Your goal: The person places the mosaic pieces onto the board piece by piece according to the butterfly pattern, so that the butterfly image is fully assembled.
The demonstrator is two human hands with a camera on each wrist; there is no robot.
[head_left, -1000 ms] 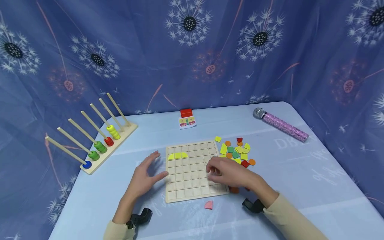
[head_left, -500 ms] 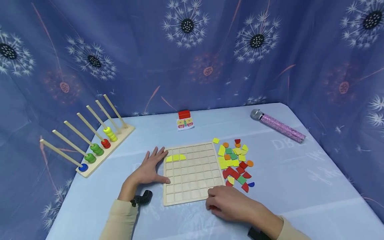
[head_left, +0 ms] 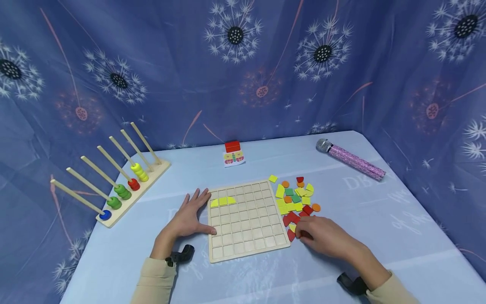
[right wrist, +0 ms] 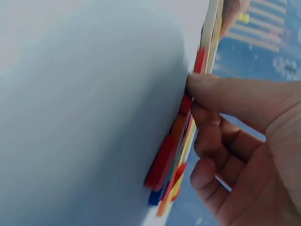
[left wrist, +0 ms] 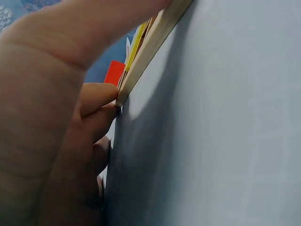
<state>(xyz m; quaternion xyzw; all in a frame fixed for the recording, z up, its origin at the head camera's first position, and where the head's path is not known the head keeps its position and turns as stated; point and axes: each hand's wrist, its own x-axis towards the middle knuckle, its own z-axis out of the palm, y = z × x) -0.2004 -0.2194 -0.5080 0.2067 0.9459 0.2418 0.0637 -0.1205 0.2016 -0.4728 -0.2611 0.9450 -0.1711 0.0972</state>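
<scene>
Leftmost, a wooden bead stand (head_left: 138, 192) sits at an angle on the light blue tablecloth (head_left: 224, 291), its pegs carrying blue, green, red and yellow beads in that order from the near end. To its right, the left hand (head_left: 188, 217) lies with its fingers apart and extended, the index fingertip at the upper left corner of the gridded wooden board (head_left: 248, 228) and the thumb lower down on the same side. Three yellow pieces (head_left: 223, 201) sit side by side in one row of the board, near that corner. Behind the board, toward the middle, a red block (head_left: 232, 146) stands at the back with a small patterned card (head_left: 233, 158) in front of it. Just beside the board's right side lie loose pieces (head_left: 290, 207) in yellow, green, orange and red. Over their near end is the right hand (head_left: 326, 238), fingers bent and thumb tip among the red pieces (right wrist: 162, 162); whether it pinches one, I cannot tell. Farther right, toward the back, lies a microphone (head_left: 353, 161) with a glittery pink handle.
</scene>
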